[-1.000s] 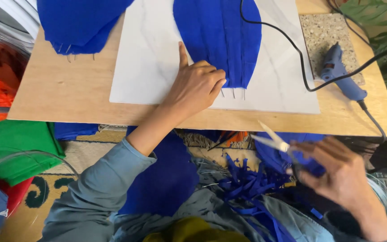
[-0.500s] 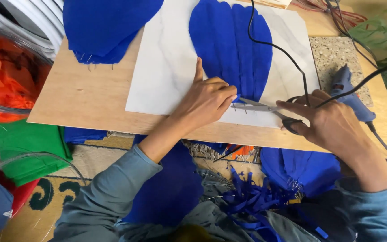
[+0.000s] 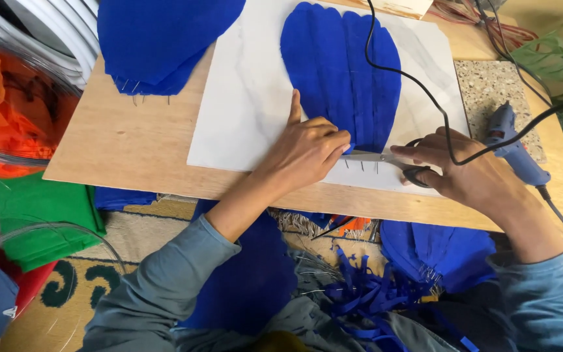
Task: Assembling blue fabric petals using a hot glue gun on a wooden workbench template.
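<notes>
The left hand (image 3: pixel 307 146) rests on the lower edge of a blue fan-shaped piece (image 3: pixel 340 72) made of long petal-like strips, its forefinger stretched straight up along the left side of the piece and the other fingers curled down, pinning the piece's bottom to the white sheet (image 3: pixel 242 111) it lies on. The right hand (image 3: pixel 464 169) comes in from the right with its fingers closed through the dark handles of a pair of scissors (image 3: pixel 386 160), whose blades lie flat and point left, the tips reaching the left hand's knuckles just under the blue piece; short thin wire ends stick out below that edge. The white sheet lies on a pale wooden tabletop (image 3: pixel 131 143). A black cable (image 3: pixel 418 85) snakes over the blue piece and across the back of the right hand. To the right, on a speckled stone tile (image 3: pixel 490 78), lies a blue glue gun (image 3: pixel 516 150), well apart from the scissors. At the upper left of the tabletop sits a stack of blue pieces (image 3: pixel 164 39) like the first. Below the tabletop's near edge, a heap of blue paper scraps (image 3: pixel 373 293) and more blue folded pieces (image 3: pixel 438 251) lie in the person's lap. Off to the left are green fabric (image 3: pixel 40 215) and an orange bundle (image 3: pixel 14 111) in clear plastic
</notes>
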